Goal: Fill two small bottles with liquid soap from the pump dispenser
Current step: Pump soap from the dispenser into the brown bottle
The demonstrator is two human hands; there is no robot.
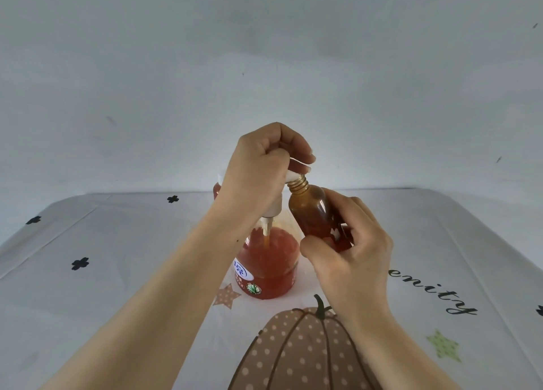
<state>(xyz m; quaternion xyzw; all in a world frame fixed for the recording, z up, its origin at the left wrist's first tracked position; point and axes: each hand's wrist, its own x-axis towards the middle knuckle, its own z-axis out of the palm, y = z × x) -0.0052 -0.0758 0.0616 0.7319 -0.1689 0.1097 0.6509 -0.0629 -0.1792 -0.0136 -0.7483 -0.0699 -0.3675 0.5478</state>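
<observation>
**A:** Where do we stand on the filling?

**B:** From my seat, partway through one bottle. The left hand (258, 166) is curled down over the pump head (295, 170) of the pump dispenser (267, 266). The dispenser stands upright mid-table on the tablecloth (117, 272), just beyond the printed pumpkin (299, 351). The right hand (352, 248) is wrapped round a small bottle (314, 213), thumb on the near side and fingers on the far side. It holds the bottle tilted in the air just right of the dispenser, with the open threaded neck (298, 184) up against the nozzle.

**A:** How full is that one?

**B:** I can't tell. It reads amber almost to the shoulder, but the plastic itself may be tinted. It has no cap on, and I see none on the table.

**A:** And the second bottle?

**B:** Just past the left wrist, on the far left of the dispenser, a reddish shape (216, 188) with a bit of white on top peeks out. It may be the other bottle, but the arm hides too much for me to say so, or to say whether it is filled.

**A:** So what's left?

**B:** By my reckoning, this bottle needs topping off and closing. The other needs attention too if it isn't filled yet. Soap shows red through most of the dispenser's body, so supply shouldn't be the problem.
</observation>
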